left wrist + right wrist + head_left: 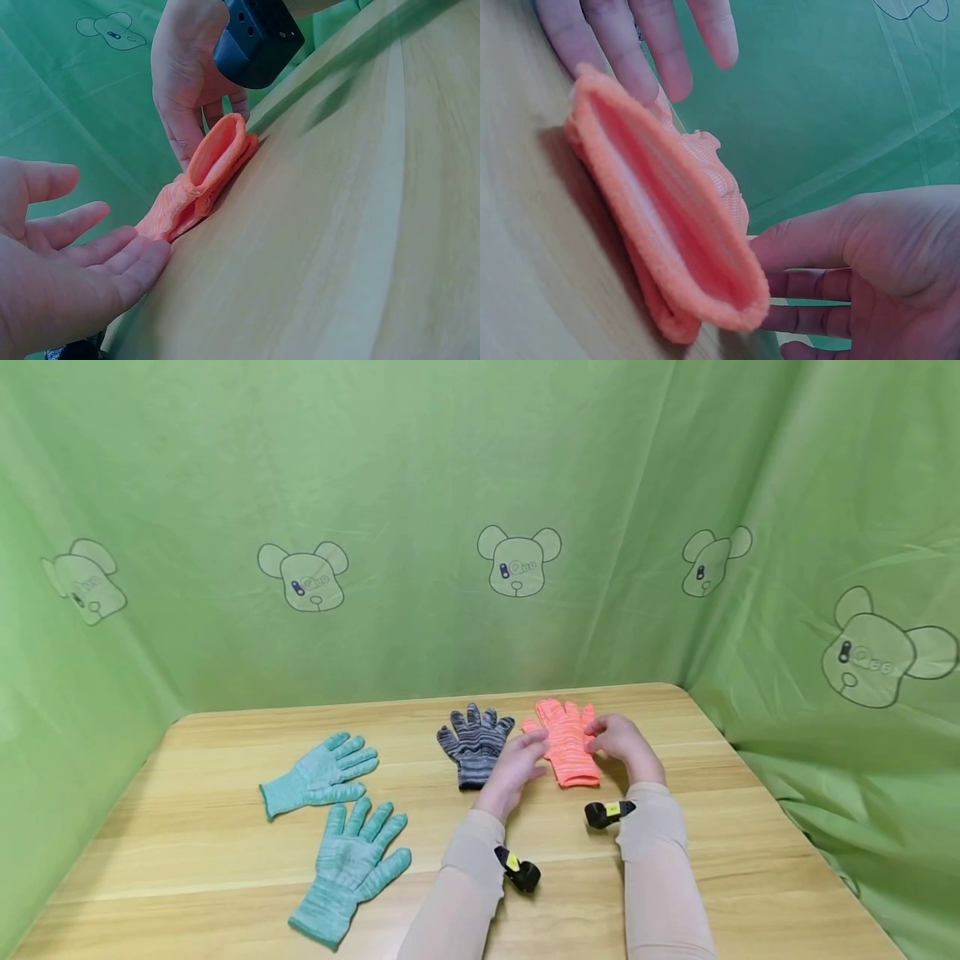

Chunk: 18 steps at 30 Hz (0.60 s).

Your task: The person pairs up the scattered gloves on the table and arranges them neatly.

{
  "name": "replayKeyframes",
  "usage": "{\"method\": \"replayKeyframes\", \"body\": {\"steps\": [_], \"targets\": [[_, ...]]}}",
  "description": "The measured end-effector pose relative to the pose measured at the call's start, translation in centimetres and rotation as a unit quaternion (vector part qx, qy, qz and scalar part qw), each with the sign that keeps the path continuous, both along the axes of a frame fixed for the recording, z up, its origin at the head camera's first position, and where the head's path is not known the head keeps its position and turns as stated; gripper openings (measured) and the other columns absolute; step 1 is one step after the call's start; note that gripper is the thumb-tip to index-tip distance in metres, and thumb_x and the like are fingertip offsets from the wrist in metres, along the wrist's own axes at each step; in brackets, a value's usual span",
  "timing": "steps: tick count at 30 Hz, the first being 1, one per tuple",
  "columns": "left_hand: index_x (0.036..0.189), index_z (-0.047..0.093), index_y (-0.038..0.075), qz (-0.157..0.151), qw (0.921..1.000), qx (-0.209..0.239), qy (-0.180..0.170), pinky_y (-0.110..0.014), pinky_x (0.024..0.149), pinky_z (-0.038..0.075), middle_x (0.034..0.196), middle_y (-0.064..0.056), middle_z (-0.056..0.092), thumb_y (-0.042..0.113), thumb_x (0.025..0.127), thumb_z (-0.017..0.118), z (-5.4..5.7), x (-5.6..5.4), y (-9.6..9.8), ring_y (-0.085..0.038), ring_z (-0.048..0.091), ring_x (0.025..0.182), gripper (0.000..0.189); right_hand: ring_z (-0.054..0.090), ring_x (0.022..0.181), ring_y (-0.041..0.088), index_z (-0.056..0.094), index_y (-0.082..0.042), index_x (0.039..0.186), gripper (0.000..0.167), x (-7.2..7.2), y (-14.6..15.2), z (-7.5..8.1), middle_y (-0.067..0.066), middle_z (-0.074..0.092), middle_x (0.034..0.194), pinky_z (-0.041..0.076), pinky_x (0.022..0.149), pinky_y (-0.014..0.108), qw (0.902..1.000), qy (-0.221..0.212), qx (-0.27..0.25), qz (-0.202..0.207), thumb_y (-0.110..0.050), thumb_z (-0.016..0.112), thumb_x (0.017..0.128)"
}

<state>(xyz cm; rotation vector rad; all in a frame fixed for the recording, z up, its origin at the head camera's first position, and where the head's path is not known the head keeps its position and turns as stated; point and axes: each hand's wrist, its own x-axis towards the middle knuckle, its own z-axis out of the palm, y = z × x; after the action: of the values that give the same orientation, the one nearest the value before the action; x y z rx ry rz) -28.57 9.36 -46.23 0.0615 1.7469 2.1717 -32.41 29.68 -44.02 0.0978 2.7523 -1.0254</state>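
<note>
Orange knit glove (573, 745) lies near the tabletop's (750, 860) far edge; loose fingers on the left hand (517, 768) and right hand (627, 746) should nudge gently.

the table (187, 860) bears teal gloves (351, 860), a grey glove (474, 745) and orange gloves (570, 747).

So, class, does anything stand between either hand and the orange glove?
Nothing visible does. The left hand is at the left edge of the orange glove, the right hand at its right edge. The dark glove lies beyond the left hand, not between.
</note>
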Motion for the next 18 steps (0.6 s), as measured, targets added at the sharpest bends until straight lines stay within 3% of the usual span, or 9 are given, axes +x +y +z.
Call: {"method": "replayKeyframes", "body": {"steps": [11,18], "targets": [[0.137,0.052,0.003,0.023,0.9997,0.01,-0.002,-0.049,0.107,0.045,0.142,-0.016,0.052,0.016,0.096,0.056,0.44,-0.03,-0.32,-0.035,0.05,0.13,0.044,0.055,0.105,0.034,0.061,0.006,0.115,0.035,-0.09,0.32,0.26,0.024,0.061,0.116,0.046,0.094,0.047,0.9999,0.015,-0.005,0.005,-0.006,0.067,0.083],[0.134,0.054,0.002,0.045,0.9989,-0.001,0.01,-0.05,0.106,0.045,0.138,-0.019,0.054,0.014,0.094,0.056,1.01,0.07,-0.6,-0.036,0.053,0.127,0.042,0.053,0.113,0.037,0.058,0.003,0.121,0.033,0.03,-0.02,0.78,0.025,0.058,0.123,0.043,0.101,0.052,0.9991,0.038,-0.021,0.002,-0.009,0.059,0.09]]}}
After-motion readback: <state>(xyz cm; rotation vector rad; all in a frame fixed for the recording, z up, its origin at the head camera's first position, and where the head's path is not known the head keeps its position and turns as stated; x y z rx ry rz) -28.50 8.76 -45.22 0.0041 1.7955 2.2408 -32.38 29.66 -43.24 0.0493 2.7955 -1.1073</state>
